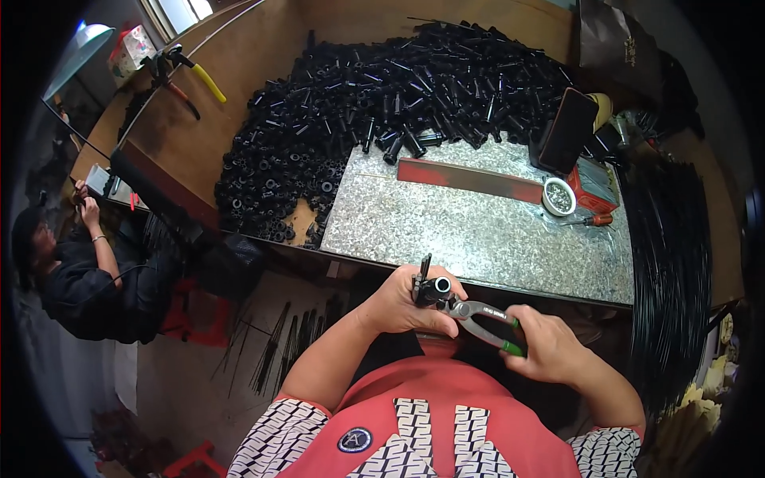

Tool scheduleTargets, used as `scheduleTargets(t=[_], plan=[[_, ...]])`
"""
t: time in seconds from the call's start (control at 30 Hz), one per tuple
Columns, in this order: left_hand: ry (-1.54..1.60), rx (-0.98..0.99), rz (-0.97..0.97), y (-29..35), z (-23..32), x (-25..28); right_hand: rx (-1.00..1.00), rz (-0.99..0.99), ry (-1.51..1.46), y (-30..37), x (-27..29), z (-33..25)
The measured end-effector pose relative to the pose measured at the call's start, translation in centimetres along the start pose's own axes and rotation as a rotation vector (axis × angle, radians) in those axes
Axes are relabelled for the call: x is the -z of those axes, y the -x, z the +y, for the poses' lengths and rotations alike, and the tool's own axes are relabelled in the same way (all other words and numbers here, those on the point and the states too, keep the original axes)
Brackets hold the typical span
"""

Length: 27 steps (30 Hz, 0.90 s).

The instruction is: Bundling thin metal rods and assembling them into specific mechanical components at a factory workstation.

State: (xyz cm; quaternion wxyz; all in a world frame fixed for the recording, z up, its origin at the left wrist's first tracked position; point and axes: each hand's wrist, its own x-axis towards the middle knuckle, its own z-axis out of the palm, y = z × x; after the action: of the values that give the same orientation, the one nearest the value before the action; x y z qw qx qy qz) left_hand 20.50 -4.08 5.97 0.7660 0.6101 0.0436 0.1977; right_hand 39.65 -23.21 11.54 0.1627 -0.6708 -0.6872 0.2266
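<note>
In front of my chest, my left hand [398, 301] is closed around a black tubular part [435, 290]. Its round open end faces up, and thin dark pieces stick up beside it. My right hand [550, 344] grips the green-tipped handles of a pair of pliers [480, 311]. The handles are spread apart. The head of the pliers lies against the tubular part, by my left thumb. What the jaws bite on, if anything, is too small to tell.
A speckled stone slab [382, 231] fronts a big heap of black tubular parts [414, 88]. On it lie a reddish metal bar [470, 180], a white bowl [559, 197] and a screwdriver [590, 221]. Long black rods [669, 279] hang at right. A co-worker [84, 279] sits at left.
</note>
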Motion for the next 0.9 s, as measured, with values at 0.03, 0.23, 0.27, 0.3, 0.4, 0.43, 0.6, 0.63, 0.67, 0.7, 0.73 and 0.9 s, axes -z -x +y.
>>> scheduleTargets(t=[0.03,0.23,0.27,0.3,0.4,0.43,0.6,0.63,0.67,0.7,0.73,0.9], plan=[[-0.094,-0.060,-0.015,-0.2,-0.3,0.0,-0.008,0.040,0.073,-0.1,-0.3,0.2],[-0.020,-0.077,0.045,-0.1,-1.0,-0.6,0.122,0.051,-0.016,-1.3,0.1,0.7],[-0.020,-0.079,0.045,-0.1,-1.1,-0.7,0.123,0.051,-0.014,-1.4,0.1,0.7],[-0.029,-0.098,0.067,0.0,-1.3,-0.7,0.077,-0.059,-0.130,-1.5,0.0,0.8],[-0.010,-0.102,0.118,0.2,-1.8,-0.8,0.009,-0.215,-0.336,-1.8,-0.6,1.2],[0.016,-0.088,0.146,0.2,-2.0,-0.8,0.003,-0.201,-0.378,-1.7,-1.0,1.4],[0.089,-0.085,0.180,0.5,-2.3,-1.1,0.045,-0.109,-0.373,-1.8,-2.0,1.6],[0.119,-0.084,0.193,0.5,-2.3,-1.2,0.013,-0.131,-0.382,-1.9,-2.0,1.5],[0.119,-0.083,0.194,0.6,-2.4,-1.1,-0.017,-0.154,-0.390,-2.1,-1.9,1.4],[0.104,-0.086,0.201,0.7,-2.6,-1.0,-0.016,-0.154,-0.391,-2.2,-1.8,1.3],[0.090,-0.089,0.208,0.8,-2.7,-0.9,-0.039,-0.183,-0.382,-2.3,-1.5,1.1],[0.091,-0.079,0.213,0.9,-2.9,-1.0,-0.058,-0.211,-0.385,-2.5,-1.7,1.0]])
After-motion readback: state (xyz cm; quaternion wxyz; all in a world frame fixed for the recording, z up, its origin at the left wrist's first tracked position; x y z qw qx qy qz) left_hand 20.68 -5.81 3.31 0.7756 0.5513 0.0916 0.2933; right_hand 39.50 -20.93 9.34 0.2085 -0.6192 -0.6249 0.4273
